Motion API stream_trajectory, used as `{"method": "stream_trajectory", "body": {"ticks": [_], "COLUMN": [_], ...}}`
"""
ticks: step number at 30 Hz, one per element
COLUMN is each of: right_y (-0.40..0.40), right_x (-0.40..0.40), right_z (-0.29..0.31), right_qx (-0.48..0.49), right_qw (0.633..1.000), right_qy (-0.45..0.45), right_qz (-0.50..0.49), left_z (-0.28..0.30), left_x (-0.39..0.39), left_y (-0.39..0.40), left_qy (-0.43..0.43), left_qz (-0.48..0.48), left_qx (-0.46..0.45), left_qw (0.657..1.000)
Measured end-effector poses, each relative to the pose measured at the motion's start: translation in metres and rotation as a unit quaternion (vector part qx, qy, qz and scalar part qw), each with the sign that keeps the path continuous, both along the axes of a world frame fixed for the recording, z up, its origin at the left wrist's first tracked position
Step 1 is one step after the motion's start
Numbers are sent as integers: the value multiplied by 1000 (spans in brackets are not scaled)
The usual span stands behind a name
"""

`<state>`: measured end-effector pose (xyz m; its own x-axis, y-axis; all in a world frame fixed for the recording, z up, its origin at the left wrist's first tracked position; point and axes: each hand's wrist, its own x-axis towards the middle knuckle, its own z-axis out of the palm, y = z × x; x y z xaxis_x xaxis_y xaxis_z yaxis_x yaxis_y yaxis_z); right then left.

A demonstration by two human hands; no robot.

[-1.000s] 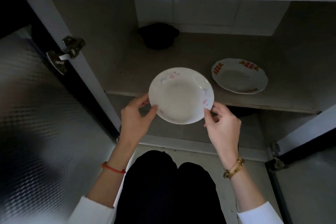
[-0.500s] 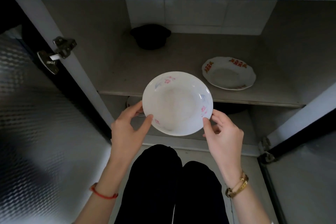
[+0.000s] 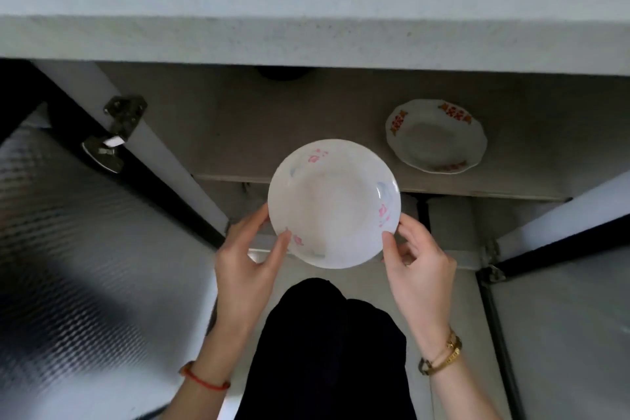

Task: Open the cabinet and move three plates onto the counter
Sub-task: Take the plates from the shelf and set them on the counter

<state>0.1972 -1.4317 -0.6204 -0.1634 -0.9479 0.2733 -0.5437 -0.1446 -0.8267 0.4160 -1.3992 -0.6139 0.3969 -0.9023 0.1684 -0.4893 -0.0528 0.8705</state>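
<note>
Held white pink-flowered plate (image 3: pixel 333 203) mid-frame below the counter (image 3: pixel 306 34) edge, left hand (image 3: pixel 245 266) pinching lower-left rim, right hand (image 3: pixel 421 269) clamping lower-right rim, second red-patterned plate (image 3: pixel 436 136) on cabinet shelf (image 3: pixel 272 133) upper right.

pink-flowered plate (image 3: pixel 332 204) held level, red-patterned plate (image 3: pixel 436 136) shelved

1. The cabinet shelf (image 3: pixel 272 133) lies beyond and above the two-handed grip.
2. A red-patterned plate (image 3: pixel 436 136) rests flat on it, up and to the right of the grip.
3. A dark object (image 3: pixel 281 73) sits at its back, mostly hidden.
</note>
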Motion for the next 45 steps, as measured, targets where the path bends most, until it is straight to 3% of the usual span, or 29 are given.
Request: {"method": "stream_trajectory", "body": {"ticks": [8,19,24,33,45], "right_y": [40,92,110,117,61], "right_x": [-5,-24,-29,-43,-48], "right_z": [96,285,354,425,442], "right_qx": [52,85,98,77,58], "right_qw": [999,996,994,995,996], "right_qy": [7,-4,-38,-70,-71], "right_qz": [3,-6,-18,7,3], "left_z": [103,297,365,427,445], "left_x": [-10,-33,-48,-57,-62], "left_y": [40,92,105,116,56], "left_qy": [-8,63,136,126,128], "left_qz": [9,22,50,40,16], "left_qx": [64,91,80,51,36], "left_qw": [998,994,986,990,991]}}
